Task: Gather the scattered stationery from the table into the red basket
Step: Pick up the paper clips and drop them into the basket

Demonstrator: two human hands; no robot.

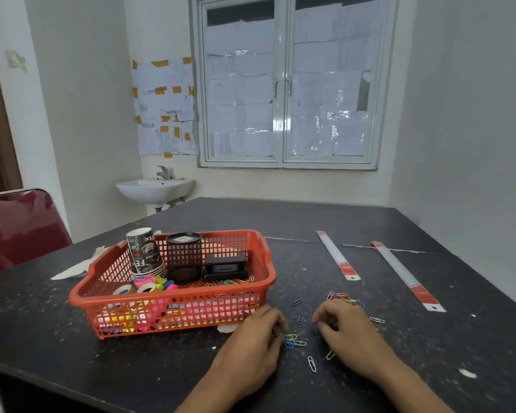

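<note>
The red basket (pixel 268 263) stands on the dark table and holds stacked paper cups (pixel 145 251), a black mesh pen holder (pixel 183 256), a black stapler (pixel 225 266), tape rolls (pixel 146 286) and coloured paper clips. Just right of the basket's front corner, my left hand (pixel 251 344) pinches a small bunch of coloured paper clips (pixel 294 341) against the table. My right hand (pixel 346 329) rests with fingers curled over more clips; a pile of clips (pixel 344 298) lies just beyond it. Loose clips (pixel 312 363) lie between and below the hands.
Two long white rulers with red ends (pixel 337 254) (pixel 407 277) lie on the table (pixel 310 222) to the right. A red chair (pixel 21 228) stands at the left edge. White scraps (pixel 467 373) dot the tabletop; a sink (pixel 155 189) hangs on the far wall.
</note>
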